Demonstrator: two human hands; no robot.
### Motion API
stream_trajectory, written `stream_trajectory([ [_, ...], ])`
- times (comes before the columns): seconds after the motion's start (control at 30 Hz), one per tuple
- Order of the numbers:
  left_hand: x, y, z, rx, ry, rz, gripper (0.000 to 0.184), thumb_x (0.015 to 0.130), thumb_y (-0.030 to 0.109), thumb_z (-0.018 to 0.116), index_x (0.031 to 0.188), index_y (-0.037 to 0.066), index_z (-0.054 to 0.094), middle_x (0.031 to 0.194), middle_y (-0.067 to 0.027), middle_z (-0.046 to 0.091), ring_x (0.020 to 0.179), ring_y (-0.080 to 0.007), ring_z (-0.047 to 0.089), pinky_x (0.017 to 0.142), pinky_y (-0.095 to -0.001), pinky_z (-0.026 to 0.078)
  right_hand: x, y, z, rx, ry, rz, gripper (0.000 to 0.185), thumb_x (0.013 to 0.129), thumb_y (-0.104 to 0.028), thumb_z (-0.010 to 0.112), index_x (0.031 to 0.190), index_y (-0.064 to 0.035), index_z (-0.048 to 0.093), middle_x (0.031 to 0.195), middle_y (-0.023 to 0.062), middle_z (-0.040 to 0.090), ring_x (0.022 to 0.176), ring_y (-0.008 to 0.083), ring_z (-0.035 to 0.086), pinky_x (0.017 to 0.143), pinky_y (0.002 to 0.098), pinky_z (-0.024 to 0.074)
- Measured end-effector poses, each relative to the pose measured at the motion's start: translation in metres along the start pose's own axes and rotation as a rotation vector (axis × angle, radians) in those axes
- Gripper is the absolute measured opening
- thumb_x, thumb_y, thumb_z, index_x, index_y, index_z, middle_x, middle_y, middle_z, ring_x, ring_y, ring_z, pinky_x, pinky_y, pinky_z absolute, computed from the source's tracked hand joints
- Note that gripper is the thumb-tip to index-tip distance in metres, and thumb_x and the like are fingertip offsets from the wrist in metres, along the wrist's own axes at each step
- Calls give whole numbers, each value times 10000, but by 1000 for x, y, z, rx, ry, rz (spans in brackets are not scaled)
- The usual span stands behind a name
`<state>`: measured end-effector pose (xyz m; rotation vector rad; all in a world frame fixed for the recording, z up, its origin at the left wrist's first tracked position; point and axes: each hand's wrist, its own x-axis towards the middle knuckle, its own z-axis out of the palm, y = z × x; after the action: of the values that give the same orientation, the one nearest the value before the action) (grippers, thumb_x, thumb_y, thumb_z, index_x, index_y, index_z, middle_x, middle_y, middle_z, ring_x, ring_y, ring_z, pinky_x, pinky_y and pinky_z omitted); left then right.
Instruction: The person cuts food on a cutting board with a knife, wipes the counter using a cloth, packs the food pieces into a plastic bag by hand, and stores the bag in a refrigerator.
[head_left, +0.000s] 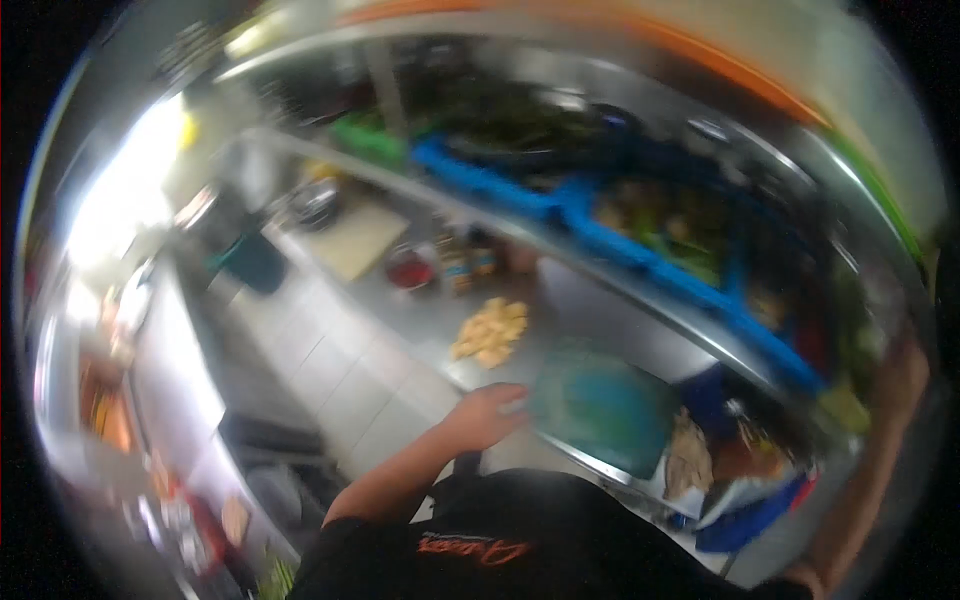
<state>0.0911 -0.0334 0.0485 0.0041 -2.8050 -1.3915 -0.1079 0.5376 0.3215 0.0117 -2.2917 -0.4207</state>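
My left hand (485, 416) is at the counter's front edge, beside the left side of a green-blue cutting board (605, 410). Its fingers are curled, with a small pale bit showing at the tips that is too blurred to name. Just beyond that hand lies a heap of pale yellow cut pieces (490, 332) on the steel counter (400, 315). Far to the right, my right hand (900, 375) is raised at the end of the shelf, near a yellow-green item (845, 408). Motion blur smears its fingers, and any contact there is unclear.
Blue crates (640, 245) with leafy greens and other produce line the shelf above the counter. Further left stand bottles (455, 268), a container of something red (408, 268) and a pale board (360, 238). Cloths and a brown item (745, 458) lie right of the cutting board.
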Motion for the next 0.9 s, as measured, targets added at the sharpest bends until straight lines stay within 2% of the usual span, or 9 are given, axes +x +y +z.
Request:
stream_trajectory([
  [0.1, 24, 31, -8, 100, 5, 318, 444, 851, 234, 715, 1235, 30, 625, 1205, -183, 659, 1109, -363, 628, 955, -426, 492, -17, -57, -49, 171, 556, -434, 273, 694, -25, 686, 966, -32, 665, 1014, 192, 662, 999, 393, 612, 876, 521, 463],
  [0.27, 59, 74, -10, -3, 40, 660, 539, 764, 255, 792, 1218, 16, 625, 1207, -199, 644, 1114, -389, 616, 978, -455, 470, -46, -133, -118, 422, 642, -514, 258, 640, -107, 753, 864, -62, 633, 960, 121, 655, 947, 332, 609, 859, 489, 450],
  [0.4, 68, 132, -22, -236, -17, 751, 820, 678, 303, 868, 1354, 12, 507, 1235, -214, 603, 1137, -388, 607, 1016, -443, 452, -94, -217, -110, 1074, 348, -340, 336, 636, -164, 779, 909, -51, 619, 1013, 120, 635, 952, 328, 595, 827, 480, 431],
  [0.47, 77, 157, -18, -557, -10, 851, 910, 645, 302, 899, 1386, 19, 453, 1229, -199, 596, 1125, -366, 615, 989, -423, 475, -127, -262, -94, 1129, 79, -393, 418, 661, -182, 782, 1016, -34, 620, 1087, 142, 623, 1033, 356, 582, 920, 508, 420],
  [0.53, 79, 147, -15, -516, 47, 589, 845, 644, 281, 903, 1338, 24, 497, 1210, -196, 616, 1106, -348, 634, 962, -411, 495, -154, -303, -92, 1133, -230, -315, 421, 712, -205, 778, 1070, -33, 637, 1148, 170, 613, 1121, 389, 549, 1044, 545, 359],
  [0.57, 80, 139, -14, -493, 65, 458, 812, 643, 271, 905, 1314, 27, 519, 1201, -195, 626, 1097, -339, 643, 948, -405, 505, -158, -308, -96, 1149, -290, -254, 364, 768, -206, 763, 1068, -27, 664, 1132, 192, 634, 1090, 396, 589, 1054, 515, 396],
  [0.67, 86, 115, -18, -350, 74, 433, 697, 670, 256, 887, 1246, 33, 565, 1159, -186, 660, 1066, -315, 669, 920, -397, 521, -162, -289, -83, 1573, -285, 60, 270, 805, -160, 739, 1022, -8, 684, 1096, 195, 663, 1025, 358, 640, 951, 442, 486],
  [0.7, 86, 108, -17, -340, 68, 430, 635, 686, 238, 868, 1221, 42, 588, 1129, -184, 678, 1033, -333, 683, 894, -414, 533, -153, -284, -89, 1592, -207, 20, 225, 822, -102, 716, 1021, -2, 690, 1058, 185, 682, 970, 326, 668, 870, 381, 524],
  [0.9, 72, 89, -9, -104, 92, 441, 665, 677, 247, 857, 1242, 38, 574, 1141, -207, 662, 1093, -375, 645, 934, -453, 508, -122, -311, -117, 1181, -209, -244, 207, 871, -108, 674, 1025, 29, 690, 1027, 170, 682, 932, 259, 658, 841, 344, 496],
])
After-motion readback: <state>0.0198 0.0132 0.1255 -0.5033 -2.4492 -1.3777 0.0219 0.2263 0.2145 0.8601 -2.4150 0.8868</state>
